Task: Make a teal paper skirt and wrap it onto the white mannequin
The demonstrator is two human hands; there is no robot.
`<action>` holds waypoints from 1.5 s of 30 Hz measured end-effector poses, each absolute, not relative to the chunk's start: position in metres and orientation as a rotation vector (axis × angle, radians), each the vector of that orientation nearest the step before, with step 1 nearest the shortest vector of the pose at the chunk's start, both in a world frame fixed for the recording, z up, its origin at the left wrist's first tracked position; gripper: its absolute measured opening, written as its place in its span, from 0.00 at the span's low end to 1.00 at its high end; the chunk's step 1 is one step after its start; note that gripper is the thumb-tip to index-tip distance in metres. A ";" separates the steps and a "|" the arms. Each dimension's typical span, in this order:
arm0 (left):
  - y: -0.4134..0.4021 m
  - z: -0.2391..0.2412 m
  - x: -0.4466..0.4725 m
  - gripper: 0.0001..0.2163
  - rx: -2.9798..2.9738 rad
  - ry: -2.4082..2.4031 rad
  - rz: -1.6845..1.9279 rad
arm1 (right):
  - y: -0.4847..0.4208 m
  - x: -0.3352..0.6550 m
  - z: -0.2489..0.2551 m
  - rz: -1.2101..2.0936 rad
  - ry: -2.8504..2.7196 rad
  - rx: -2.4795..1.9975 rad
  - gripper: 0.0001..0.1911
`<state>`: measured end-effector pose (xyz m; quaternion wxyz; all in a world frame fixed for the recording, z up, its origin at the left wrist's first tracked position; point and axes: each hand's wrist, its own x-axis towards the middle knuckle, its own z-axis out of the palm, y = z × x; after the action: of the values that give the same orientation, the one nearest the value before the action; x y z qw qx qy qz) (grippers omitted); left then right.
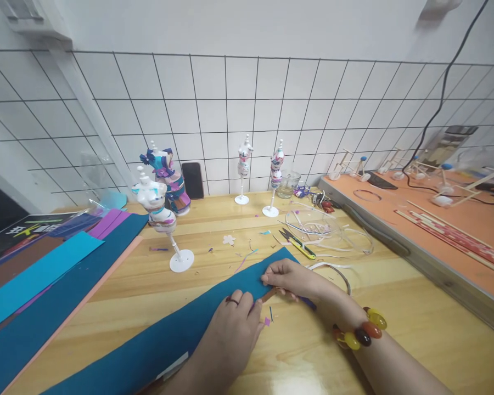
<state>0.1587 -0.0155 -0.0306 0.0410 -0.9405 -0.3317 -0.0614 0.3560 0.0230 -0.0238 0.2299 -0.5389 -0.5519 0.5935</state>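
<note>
A long teal sheet (181, 321), paper or cloth, slants across the table in front of me, with brown and purple layers peeking out under its right edge. My left hand (236, 323) lies over this edge, fingers curled and close together on the sheet. Near the far end, my right hand (286, 278) pinches the edge between thumb and fingers; a bit of brown shows below them. Small purple and blue scraps (267, 321) lie just right of my left hand. Yellow-handled snips (298, 244) rest beyond my right hand, blades apart.
Left, a white mannequin stand (151, 200) stands before a dressed mannequin (173, 181). Two small mannequins (242, 164) and a phone (192, 180) are by the tiled wall. Coloured sheets (45, 269) are stacked left. Clear loops (321, 225) lie right, near an orange-topped table (379, 211).
</note>
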 end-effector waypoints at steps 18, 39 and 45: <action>-0.015 -0.045 0.154 0.14 -2.778 -0.981 -0.229 | 0.013 0.382 0.011 1.527 -1.839 -1.686 0.18; -0.013 -0.053 0.154 0.16 -2.766 -1.004 -0.386 | 0.003 0.387 -0.002 1.110 -1.902 -1.881 0.13; -0.012 -0.055 0.156 0.16 -2.745 -1.014 -0.439 | 0.005 0.390 -0.009 1.088 -1.845 -1.904 0.11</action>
<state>0.1559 -0.0116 -0.0549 0.0910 -0.9238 -0.3412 -0.1479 0.3895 0.0051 -0.0094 0.1377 -0.6580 -0.6376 0.3762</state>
